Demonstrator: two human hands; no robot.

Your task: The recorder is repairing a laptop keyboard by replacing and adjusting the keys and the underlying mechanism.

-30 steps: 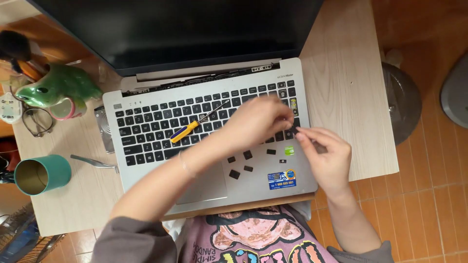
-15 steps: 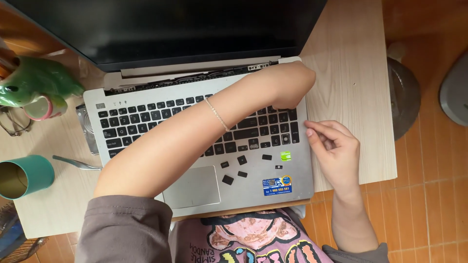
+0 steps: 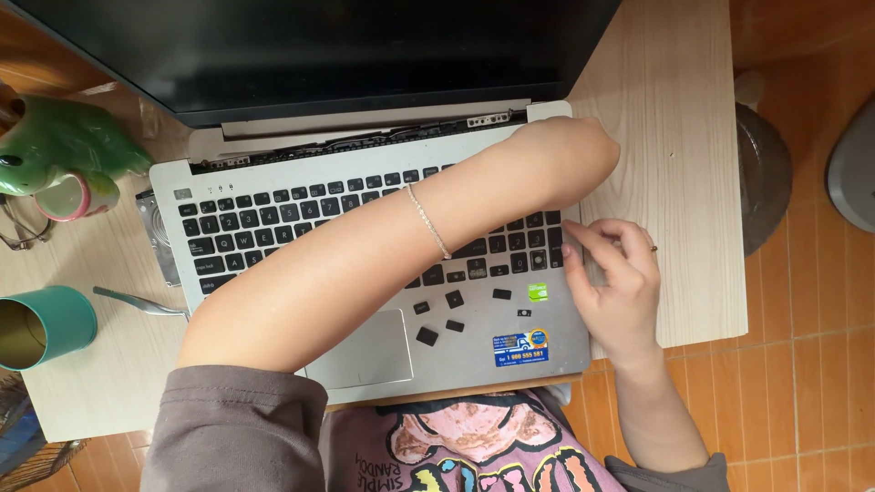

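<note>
A silver laptop (image 3: 474, 360) lies open on a small wooden table (image 3: 674, 137), its screen dark. My left arm crosses over the black keyboard (image 3: 273, 219). My left hand (image 3: 570, 159) sits curled at the laptop's right rear corner, fingers hidden. My right hand (image 3: 620, 282) rests at the laptop's right edge, fingers spread, tips touching the keyboard's right end. Several loose black key caps (image 3: 454, 299) lie on the palm rest beside the touchpad (image 3: 365, 351).
A green frog-shaped mug (image 3: 55, 150), a pink-rimmed cup (image 3: 77, 196) and a teal cup (image 3: 41, 323) stand on the table's left side. Metal tweezers (image 3: 137, 302) lie by the laptop's left edge. A dark round object (image 3: 761, 173) sits on the orange tiled floor to the right.
My left hand has moved from the loose keys up to the laptop's right rear corner. My arm now covers the place where the yellow screwdriver lay. My right hand's fingers have spread.
</note>
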